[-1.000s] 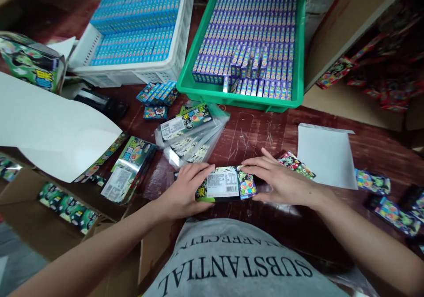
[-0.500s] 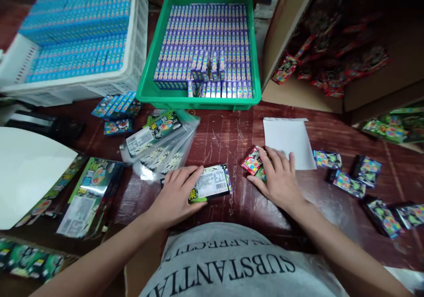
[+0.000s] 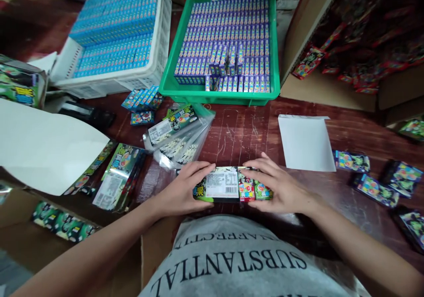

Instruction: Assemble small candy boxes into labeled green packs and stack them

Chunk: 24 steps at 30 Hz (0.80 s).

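My left hand (image 3: pixel 183 191) is closed around the left part of a black-and-green printed packet (image 3: pixel 221 183) with a white barcode label, lying at the table's front. At its right end sit a small red candy box (image 3: pixel 246 189) and a small green candy box (image 3: pixel 263 192), side by side. My right hand (image 3: pixel 285 189) grips these two boxes from the right, partly covering them. The red box is right up against the packet's end. Beyond my left hand, clear bags with printed headers (image 3: pixel 174 125) lie fanned out. Whatever is inside the packet is hidden.
A green crate (image 3: pixel 218 95) of purple boxes and a white crate (image 3: pixel 115 85) of blue boxes stand at the back. White paper (image 3: pixel 306 144) and loose small boxes (image 3: pixel 376 189) lie right. Stacked printed packets (image 3: pixel 114 178) lie left. An open carton (image 3: pixel 318 80) stands back right.
My right hand has moved left with the red and green boxes, bringing them against the packet's right end. My left hand still holds the packet. The view has shifted slightly left.
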Each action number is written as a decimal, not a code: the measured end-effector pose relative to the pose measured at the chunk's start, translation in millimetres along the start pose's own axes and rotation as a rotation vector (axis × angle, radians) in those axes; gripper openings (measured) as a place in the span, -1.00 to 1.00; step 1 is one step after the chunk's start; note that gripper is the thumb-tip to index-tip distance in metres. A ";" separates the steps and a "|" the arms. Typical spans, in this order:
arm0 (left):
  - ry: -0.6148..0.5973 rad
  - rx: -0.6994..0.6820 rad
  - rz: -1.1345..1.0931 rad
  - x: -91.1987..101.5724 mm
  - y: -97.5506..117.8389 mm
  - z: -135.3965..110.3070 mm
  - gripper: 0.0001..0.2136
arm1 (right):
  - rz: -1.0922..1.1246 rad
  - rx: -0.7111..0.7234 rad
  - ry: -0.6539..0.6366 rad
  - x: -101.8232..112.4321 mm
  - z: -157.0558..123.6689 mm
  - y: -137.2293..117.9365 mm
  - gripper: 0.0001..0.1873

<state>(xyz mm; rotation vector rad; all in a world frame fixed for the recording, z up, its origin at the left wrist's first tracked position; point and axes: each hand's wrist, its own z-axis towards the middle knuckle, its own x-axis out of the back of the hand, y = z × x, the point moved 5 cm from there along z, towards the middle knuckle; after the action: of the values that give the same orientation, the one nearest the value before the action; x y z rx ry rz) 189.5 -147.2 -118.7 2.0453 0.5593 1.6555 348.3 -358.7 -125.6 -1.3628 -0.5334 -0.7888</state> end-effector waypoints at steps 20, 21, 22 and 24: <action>0.082 0.022 0.116 -21.2 17.5 27.1 -0.15 | -0.112 -0.097 -0.095 12.2 2.8 28.8 -0.07; 0.113 0.038 0.106 -20.6 20.9 30.4 -0.16 | -0.098 -0.088 -0.092 16.6 5.7 30.0 -0.05; 0.156 0.068 0.101 -19.2 24.8 34.3 -0.17 | -0.082 -0.088 -0.078 21.8 7.6 30.6 -0.04; 0.274 0.167 0.081 -14.8 33.4 43.0 -0.16 | -0.014 -0.146 -0.013 31.8 8.2 31.2 -0.03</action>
<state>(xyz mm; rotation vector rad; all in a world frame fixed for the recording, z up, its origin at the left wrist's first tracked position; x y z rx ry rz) 229.7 -186.8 -119.0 1.9889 0.7373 2.0160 393.3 -355.9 -120.9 -1.5011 -0.5037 -0.8441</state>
